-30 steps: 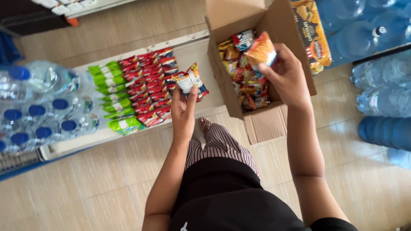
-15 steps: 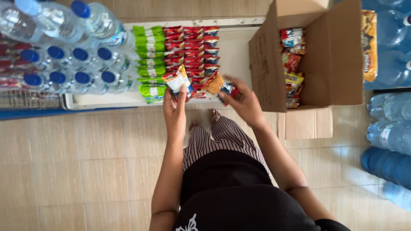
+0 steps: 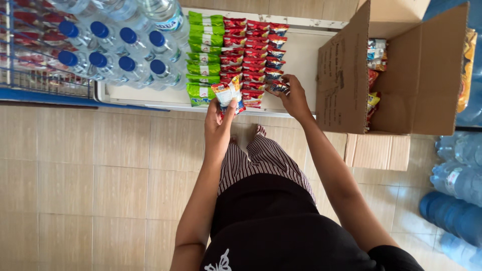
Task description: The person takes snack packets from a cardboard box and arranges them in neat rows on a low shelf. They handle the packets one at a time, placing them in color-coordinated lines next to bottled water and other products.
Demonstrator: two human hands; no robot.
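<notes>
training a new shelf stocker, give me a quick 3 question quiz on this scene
1. True or false: the left hand holds a snack packet.
2. What does the right hand touch? A) a water bottle B) a small dark packet at the shelf
3. Which side of the shelf does the open cardboard box stand on?

Key: 1 true; 2 B; 3 the right.

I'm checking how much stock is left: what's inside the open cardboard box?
Inside the cardboard box, colourful snack packets are stacked along the gap between its flaps. The front flap covers most of the interior, so how many packets remain, and how deep they go, cannot be seen.
</notes>
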